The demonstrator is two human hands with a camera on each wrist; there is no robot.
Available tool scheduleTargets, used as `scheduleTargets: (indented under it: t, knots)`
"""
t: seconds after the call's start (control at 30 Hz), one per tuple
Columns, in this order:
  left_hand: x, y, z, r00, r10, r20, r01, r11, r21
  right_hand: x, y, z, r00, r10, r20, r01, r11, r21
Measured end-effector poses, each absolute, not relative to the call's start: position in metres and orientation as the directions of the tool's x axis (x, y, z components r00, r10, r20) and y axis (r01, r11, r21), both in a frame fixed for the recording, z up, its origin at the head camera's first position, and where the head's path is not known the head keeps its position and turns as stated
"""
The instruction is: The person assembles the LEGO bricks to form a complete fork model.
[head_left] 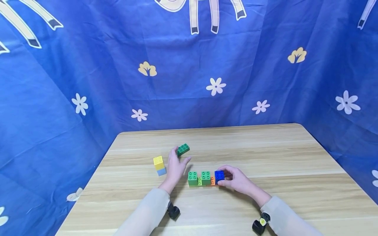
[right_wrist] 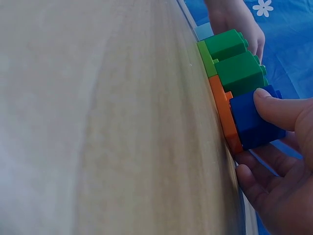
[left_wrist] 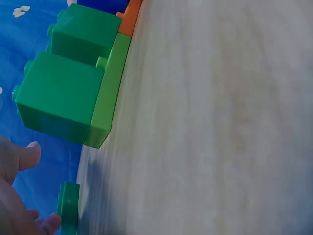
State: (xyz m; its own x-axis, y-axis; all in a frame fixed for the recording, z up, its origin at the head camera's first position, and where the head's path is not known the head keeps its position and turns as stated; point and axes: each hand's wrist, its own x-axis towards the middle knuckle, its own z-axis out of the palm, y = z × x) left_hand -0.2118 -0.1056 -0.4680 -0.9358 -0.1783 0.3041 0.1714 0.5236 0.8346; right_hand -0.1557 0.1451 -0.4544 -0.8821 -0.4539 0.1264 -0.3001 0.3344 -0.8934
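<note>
On the table (head_left: 265,147), a dark green brick (head_left: 183,149) is slanting lengthwise away to the right, just ahead of the nearer left hand (head_left: 175,168), thumb and fingers apart; the right hand (head_left: 235,178) is pinching a blue block (head_left: 219,176).

The right hand (head_left: 237,179) grips one navy block (head_left: 219,175); beside it, two green blocks (head_left: 205,177), one lime block (left_wrist: 110,93), one orange block (right_wrist: 226,115); near the left hand (head_left: 176,168), one dark-green block (head_left: 183,149), one yellow block (head_left: 158,163), one light-blue block (head_left: 161,172).

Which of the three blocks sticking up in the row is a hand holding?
The dark blue block, on the orange block: the right hand grips it. The two green blocks in line with it have no hand on them.
</note>
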Motion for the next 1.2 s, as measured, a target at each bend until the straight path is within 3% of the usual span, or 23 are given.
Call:
scheduleTargets:
  t: [0.57, 0.97, 1.2]
  knots:
    - [-0.245, -0.107, -0.475, -0.935, -0.322, 0.147, -0.037, 0.501, 0.865, -0.155, 0.146, -0.452, -0.877, -0.465, 0.120, -0.297, 0.329, -0.897]
    - [-0.259, -0.104, -0.478, -0.909, -0.396, 0.132, -0.102, 0.516, 0.850, -0.154, 0.146, -0.451, -0.875, -0.467, 0.126, -0.307, 0.334, -0.891]
    - [-0.261, -0.106, -0.480, -0.898, -0.409, 0.160, -0.074, 0.500, 0.863, -0.156, 0.146, -0.454, -0.880, -0.457, 0.132, -0.305, 0.331, -0.893]
